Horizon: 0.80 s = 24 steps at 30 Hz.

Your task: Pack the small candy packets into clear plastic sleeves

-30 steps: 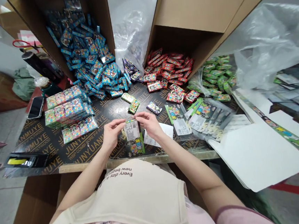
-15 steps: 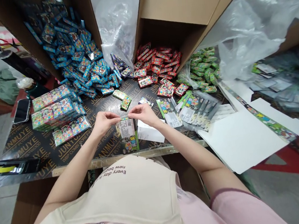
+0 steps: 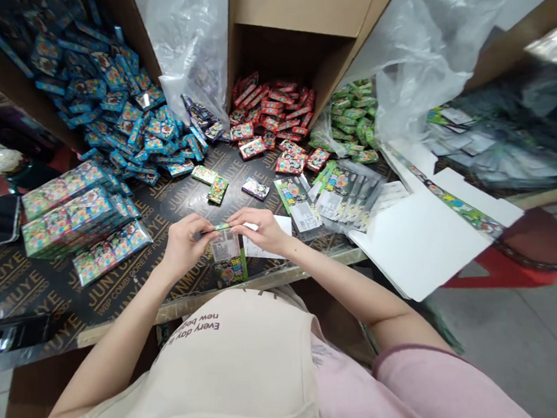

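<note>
Both my hands grip the top edge of a small upright printed box [image 3: 227,257] with a barcode panel, near the front edge of the dark plywood table [image 3: 72,298]. My left hand [image 3: 184,243] pinches its upper left corner and my right hand [image 3: 259,229] pinches the upper right, fingers closed on the flap. A white paper sheet [image 3: 266,239] lies just behind my right hand. Two loose green packs [image 3: 212,183] and a purple one [image 3: 256,187] lie beyond the box.
Blue packs [image 3: 118,112] spill from a tipped carton at left, red packs [image 3: 271,122] from another carton, green packs [image 3: 353,121] from a clear bag. Stacked wrapped boxes [image 3: 69,217], a phone [image 3: 2,219], flat sleeves [image 3: 340,194] and white card sheets [image 3: 422,242] surround the hands.
The view has swung to the right and down, so everything slid left in the picture. My hands stay pinched on the box's top, now a little closer together.
</note>
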Available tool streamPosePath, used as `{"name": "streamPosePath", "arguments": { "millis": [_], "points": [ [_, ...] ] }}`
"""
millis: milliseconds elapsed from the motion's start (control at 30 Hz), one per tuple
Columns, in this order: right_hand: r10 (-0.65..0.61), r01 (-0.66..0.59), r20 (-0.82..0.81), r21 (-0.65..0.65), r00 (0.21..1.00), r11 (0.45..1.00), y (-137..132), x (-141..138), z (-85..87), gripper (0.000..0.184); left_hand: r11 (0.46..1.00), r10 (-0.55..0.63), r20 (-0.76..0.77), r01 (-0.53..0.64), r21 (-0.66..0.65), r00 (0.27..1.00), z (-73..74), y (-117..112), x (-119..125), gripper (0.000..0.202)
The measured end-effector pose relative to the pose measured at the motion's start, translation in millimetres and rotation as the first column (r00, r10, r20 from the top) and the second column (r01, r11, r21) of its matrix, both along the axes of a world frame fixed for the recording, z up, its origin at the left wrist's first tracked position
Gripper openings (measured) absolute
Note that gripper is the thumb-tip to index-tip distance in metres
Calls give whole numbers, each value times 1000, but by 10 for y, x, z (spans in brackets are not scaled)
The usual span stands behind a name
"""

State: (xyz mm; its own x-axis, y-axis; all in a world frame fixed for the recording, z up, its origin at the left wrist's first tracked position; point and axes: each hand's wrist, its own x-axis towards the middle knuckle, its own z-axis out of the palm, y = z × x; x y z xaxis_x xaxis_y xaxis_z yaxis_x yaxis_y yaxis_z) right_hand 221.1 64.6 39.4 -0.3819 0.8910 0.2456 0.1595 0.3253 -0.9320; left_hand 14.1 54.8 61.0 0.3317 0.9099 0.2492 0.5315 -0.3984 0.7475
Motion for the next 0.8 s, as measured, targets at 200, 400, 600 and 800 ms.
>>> {"name": "streamPosePath", "arguments": {
  "millis": [200,400,600,800],
  "points": [
    [-179,153,204,134,963,979,81,498,-286,36,994,101,-137,-94,60,985,-434,291,-222,23],
    [-412,402,609,163,677,901,-11,1068,-822,27,977,193,-278,-211,-35,941,-889,469,-349,21],
    [-359,410,288,-139,888,902,-44,1001,-753,21,942,193,77,-162,-294,978,-836,118,344,29],
    [-390,366,15,-381,921,849,96,984,-565,27,774,394,456,-21,-632,798,-759,-17,660,46]
  ]
}}
